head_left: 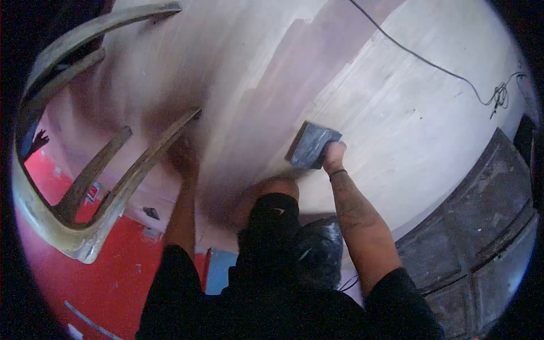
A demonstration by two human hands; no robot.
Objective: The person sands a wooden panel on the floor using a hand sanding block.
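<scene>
My right hand (334,157) is closed around a grey, flat rectangular hand tool (313,144), like a trowel or a sanding block. The tool lies against the large pale surface (391,107), which has pinkish and whitish streaks. Its handle is mostly hidden by my fingers. My left hand (184,161) is in shadow at the same surface, beside the end of a curved, brownish frame (150,153). Its fingers are too dark to make out, so I cannot see whether it grips anything.
The frame's bent arms (102,25) reach in from the left. A thin cable (422,58) runs across the surface to a tangle at right. Dark panelled boards (453,243) stand lower right. Below left is a red area (122,272). A dark hand-like shape (38,140) shows far left.
</scene>
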